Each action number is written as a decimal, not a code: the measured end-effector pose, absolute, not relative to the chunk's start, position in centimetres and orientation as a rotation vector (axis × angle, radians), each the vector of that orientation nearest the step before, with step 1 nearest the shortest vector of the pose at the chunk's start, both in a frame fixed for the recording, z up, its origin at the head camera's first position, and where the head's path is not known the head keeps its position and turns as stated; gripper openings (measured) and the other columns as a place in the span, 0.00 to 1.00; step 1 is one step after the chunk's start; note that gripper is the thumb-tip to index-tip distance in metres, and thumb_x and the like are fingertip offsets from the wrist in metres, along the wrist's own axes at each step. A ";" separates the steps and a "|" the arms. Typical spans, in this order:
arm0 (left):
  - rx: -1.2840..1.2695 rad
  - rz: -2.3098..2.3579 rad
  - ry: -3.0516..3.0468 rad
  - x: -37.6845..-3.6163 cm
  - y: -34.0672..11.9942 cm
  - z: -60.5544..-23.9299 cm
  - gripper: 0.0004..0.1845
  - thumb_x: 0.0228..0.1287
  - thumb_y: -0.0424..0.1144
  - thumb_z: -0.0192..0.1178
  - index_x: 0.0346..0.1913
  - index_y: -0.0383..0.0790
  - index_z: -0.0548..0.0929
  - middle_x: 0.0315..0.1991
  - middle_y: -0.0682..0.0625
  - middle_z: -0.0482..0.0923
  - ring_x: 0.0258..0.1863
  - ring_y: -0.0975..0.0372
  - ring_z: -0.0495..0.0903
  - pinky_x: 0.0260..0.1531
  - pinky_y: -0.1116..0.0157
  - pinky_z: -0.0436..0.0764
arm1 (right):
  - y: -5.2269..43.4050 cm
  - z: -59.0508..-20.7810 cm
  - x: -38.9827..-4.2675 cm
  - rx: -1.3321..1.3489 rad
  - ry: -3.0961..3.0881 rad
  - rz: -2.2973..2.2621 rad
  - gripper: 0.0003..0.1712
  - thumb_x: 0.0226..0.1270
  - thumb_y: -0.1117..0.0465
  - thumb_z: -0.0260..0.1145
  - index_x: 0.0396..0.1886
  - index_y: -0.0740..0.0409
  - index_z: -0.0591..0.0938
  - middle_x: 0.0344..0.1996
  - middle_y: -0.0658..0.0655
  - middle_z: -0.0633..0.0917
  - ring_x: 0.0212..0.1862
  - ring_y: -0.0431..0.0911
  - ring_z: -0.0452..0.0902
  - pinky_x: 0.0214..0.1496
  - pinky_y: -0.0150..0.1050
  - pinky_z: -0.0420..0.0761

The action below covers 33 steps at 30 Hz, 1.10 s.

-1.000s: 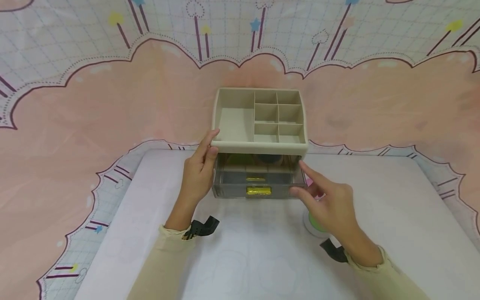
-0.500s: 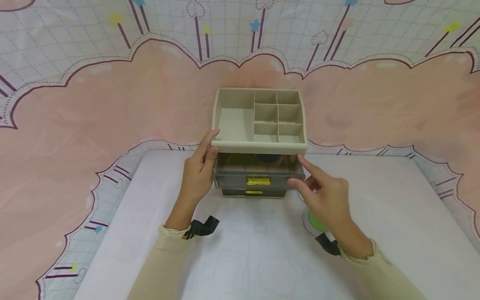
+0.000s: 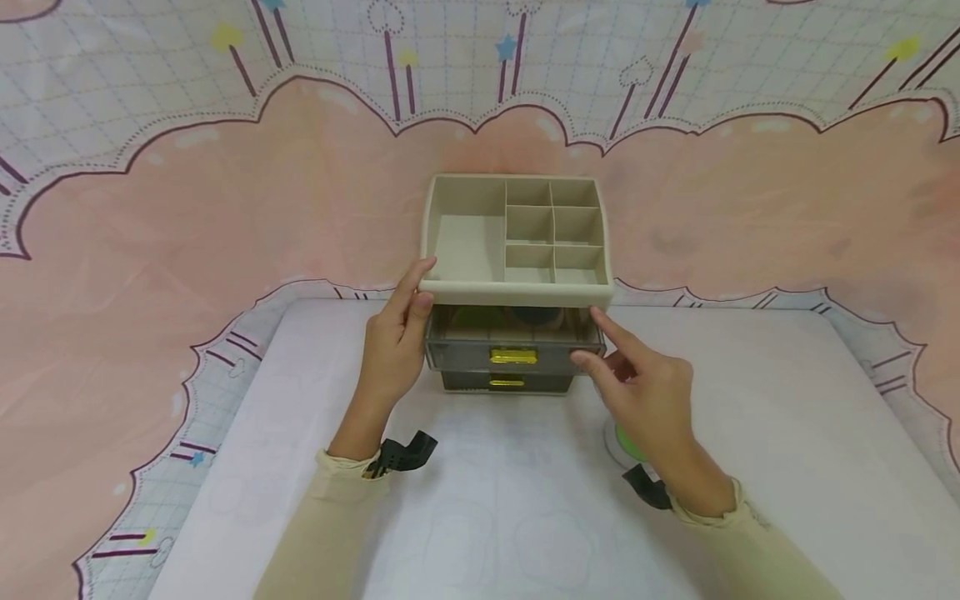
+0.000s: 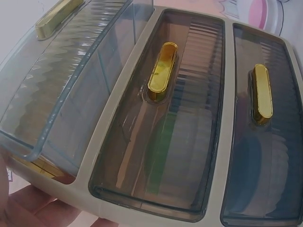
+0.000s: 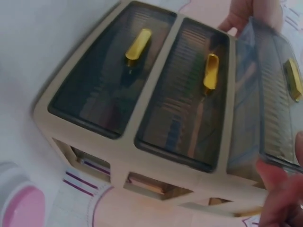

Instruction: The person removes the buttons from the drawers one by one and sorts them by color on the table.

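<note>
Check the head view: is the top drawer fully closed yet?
No, the top drawer juts out past the lower drawer, with the right hand at its corner.

A white table (image 3: 750, 433), its top faintly printed with pale outlines, stands against a pink and grid-patterned backdrop cloth that wraps around its edges. A beige drawer organiser (image 3: 514, 287) with smoky see-through drawers and gold handles sits on it at the far middle. Just to the organiser's right on the tabletop lies a small round white item with a green centre (image 3: 621, 443), partly hidden behind a wrist
</note>
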State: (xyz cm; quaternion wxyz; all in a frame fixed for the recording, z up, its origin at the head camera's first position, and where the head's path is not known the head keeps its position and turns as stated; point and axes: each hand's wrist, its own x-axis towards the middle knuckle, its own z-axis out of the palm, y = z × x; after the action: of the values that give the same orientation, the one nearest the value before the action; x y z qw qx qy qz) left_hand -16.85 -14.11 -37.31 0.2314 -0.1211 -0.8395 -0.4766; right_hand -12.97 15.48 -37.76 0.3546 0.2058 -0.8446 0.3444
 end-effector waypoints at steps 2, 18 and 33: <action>-0.334 -1.309 -2.307 -16.9 -14.1 -37.3 0.25 0.79 0.56 0.45 0.74 0.59 0.72 0.20 0.51 0.60 0.20 0.59 0.60 0.25 0.60 0.64 | 15.7 -37.5 -12.9 0.535 -2.213 0.876 0.35 0.48 0.61 0.85 0.60 0.55 0.86 0.15 0.50 0.83 0.16 0.37 0.70 0.20 0.25 0.66; -0.339 -1.322 -2.301 -16.9 -14.1 -37.4 0.27 0.78 0.59 0.44 0.74 0.60 0.71 0.21 0.51 0.61 0.20 0.60 0.60 0.24 0.61 0.64 | 13.3 -35.9 -10.0 0.583 -2.056 0.884 0.28 0.64 0.36 0.70 0.45 0.56 0.92 0.27 0.53 0.91 0.21 0.42 0.79 0.21 0.25 0.64; -0.340 -1.323 -2.294 -17.0 -14.2 -37.4 0.27 0.77 0.60 0.44 0.74 0.60 0.72 0.20 0.52 0.59 0.20 0.60 0.59 0.24 0.61 0.64 | 9.4 -38.5 -12.4 0.735 -2.004 1.292 0.17 0.44 0.69 0.85 0.38 0.62 0.92 0.29 0.57 0.92 0.24 0.41 0.86 0.29 0.26 0.82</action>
State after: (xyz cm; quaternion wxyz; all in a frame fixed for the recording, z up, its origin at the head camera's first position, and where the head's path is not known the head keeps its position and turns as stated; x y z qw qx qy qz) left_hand -16.97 -14.18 -37.43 0.2336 -0.1238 -0.8356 -0.4816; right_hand -12.42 9.45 -38.45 0.3175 0.2792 -0.7617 0.4910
